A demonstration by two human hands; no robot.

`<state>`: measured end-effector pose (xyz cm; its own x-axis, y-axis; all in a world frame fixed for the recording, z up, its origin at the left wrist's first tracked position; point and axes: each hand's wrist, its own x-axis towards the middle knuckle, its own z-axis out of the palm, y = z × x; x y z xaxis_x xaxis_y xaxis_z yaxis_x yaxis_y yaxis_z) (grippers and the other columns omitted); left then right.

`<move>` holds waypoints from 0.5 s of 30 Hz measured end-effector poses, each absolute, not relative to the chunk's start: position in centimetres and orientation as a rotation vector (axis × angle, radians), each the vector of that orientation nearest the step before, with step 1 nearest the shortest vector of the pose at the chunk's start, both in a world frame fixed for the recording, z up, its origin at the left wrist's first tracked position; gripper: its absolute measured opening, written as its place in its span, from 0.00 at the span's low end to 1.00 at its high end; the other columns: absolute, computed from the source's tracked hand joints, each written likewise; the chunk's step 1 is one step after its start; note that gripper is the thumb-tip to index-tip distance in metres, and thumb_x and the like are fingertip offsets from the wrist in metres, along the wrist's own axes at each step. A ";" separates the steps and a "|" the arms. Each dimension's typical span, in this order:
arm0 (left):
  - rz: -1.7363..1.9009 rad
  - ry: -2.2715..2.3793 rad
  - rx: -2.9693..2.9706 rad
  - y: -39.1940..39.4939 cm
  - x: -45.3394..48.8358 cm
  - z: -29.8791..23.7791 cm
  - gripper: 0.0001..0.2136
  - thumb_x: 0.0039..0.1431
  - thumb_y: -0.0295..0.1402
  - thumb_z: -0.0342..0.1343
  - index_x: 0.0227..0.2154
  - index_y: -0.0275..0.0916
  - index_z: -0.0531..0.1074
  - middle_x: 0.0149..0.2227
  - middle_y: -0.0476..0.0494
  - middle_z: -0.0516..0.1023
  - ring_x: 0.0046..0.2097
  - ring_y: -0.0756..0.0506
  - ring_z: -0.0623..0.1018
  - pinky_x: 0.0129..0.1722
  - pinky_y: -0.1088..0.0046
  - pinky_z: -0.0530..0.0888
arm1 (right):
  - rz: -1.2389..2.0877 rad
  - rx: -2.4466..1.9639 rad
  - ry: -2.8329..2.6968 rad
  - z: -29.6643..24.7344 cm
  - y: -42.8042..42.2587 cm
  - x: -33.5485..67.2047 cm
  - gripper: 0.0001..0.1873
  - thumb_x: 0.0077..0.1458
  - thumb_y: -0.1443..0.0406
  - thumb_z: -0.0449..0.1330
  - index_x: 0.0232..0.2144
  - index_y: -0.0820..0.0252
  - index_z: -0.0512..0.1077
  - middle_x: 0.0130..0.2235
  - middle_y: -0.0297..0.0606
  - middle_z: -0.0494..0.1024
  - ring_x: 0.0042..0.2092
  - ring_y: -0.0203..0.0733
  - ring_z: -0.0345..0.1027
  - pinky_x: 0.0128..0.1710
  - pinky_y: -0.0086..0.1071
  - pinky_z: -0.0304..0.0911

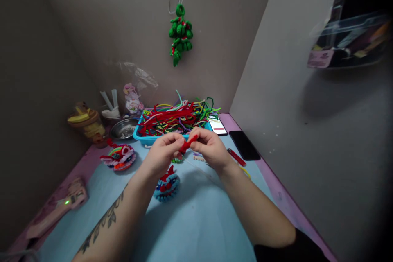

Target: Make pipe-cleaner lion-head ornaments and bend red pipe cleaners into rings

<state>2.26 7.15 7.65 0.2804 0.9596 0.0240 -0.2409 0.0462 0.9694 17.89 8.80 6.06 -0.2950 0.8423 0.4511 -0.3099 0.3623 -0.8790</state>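
My left hand [166,149] and my right hand [210,147] meet over the middle of the table. Between their pinched fingertips is a small red fuzzy piece [188,144], bent like a pipe cleaner; both hands grip it. Below my left hand stands a blue fuzzy craft figure [166,186] with red parts on top. Farther left sits a multicoloured fuzzy figure [119,157] in pink, red and rainbow bands. Just beyond my hands, a blue tray [139,136] is heaped with pipe cleaners [175,116] of many colours. Small green and beige bits lie partly hidden under my hands.
A metal bowl [124,129] and a brown-yellow pot [92,127] stand at the back left. On the right lie a black phone [245,145], a lit phone [217,126] and a red tool [236,157]. A pink device [58,213] rests left. A green ornament [180,32] hangs above.
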 end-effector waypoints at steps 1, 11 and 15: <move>1.051 0.772 1.035 7.2 2.5 7.5 0.11 0.45 0.36 0.63 0.22 0.34 0.69 0.20 0.51 0.66 0.22 0.55 0.65 0.20 0.82 0.63 | 1.220 -0.493 -1.420 5.9 8.8 17.8 0.10 0.46 0.59 0.67 0.24 0.58 0.71 0.28 0.31 0.68 0.30 0.35 0.64 0.30 0.30 0.64; 0.981 0.715 0.749 6.9 3.6 7.2 0.09 0.42 0.30 0.65 0.28 0.34 0.72 0.24 0.50 0.69 0.24 0.54 0.69 0.18 0.84 0.63 | 1.206 -0.552 -1.375 5.3 8.9 17.2 0.12 0.52 0.56 0.62 0.28 0.59 0.69 0.36 0.34 0.67 0.29 0.32 0.63 0.28 0.28 0.64; 1.265 0.915 1.109 7.0 3.8 6.8 0.12 0.49 0.38 0.62 0.34 0.35 0.75 0.27 0.49 0.73 0.27 0.53 0.70 0.24 0.81 0.66 | 1.082 -0.605 -1.366 5.3 9.3 17.4 0.08 0.54 0.60 0.61 0.28 0.59 0.70 0.35 0.34 0.68 0.35 0.35 0.63 0.34 0.29 0.62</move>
<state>3.80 7.00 6.81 0.1105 0.9919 0.0619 -0.2515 -0.0324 0.9673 17.43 9.30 5.30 -0.1341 0.8734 0.4682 -0.2561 0.4258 -0.8678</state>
